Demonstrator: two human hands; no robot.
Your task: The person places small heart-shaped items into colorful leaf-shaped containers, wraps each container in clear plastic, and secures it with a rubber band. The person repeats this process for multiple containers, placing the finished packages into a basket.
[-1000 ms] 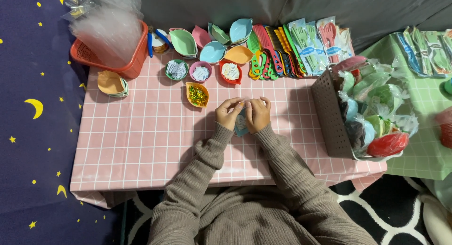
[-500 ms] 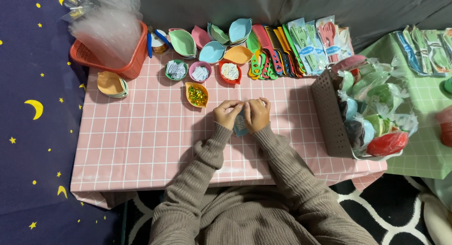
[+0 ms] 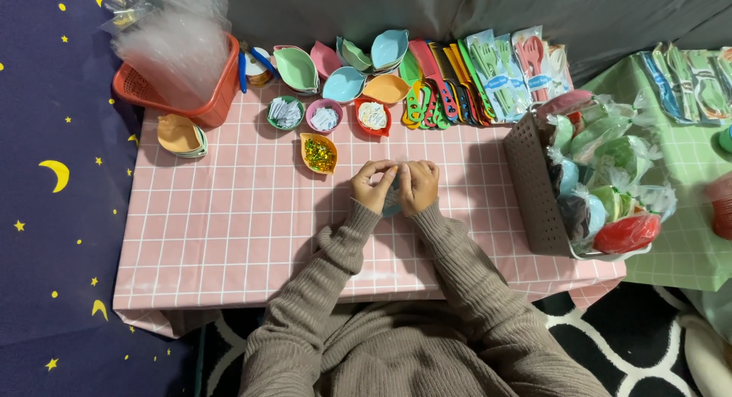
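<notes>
Both hands are meeting at the middle of the pink checked table (image 3: pixel 229 237): the left hand (image 3: pixel 374 187) and right hand (image 3: pixel 418 187) are pinching a small bluish item (image 3: pixel 392 202), mostly hidden, so its axis is unclear. Bare cloth is lying open left and near; bowls (image 3: pixel 343 84) are crowding the far edge, and a grey basket (image 3: pixel 534 191) is standing at right.

Bowls (image 3: pixel 328 116) behind hands (image 3: pixel 395 185); basket (image 3: pixel 534 185) right.

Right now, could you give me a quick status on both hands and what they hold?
Left hand and right hand together, pinching a small pale blue item, mostly hidden. Over pink checked table. Leaf-shaped dish of sequins nearby.
</notes>
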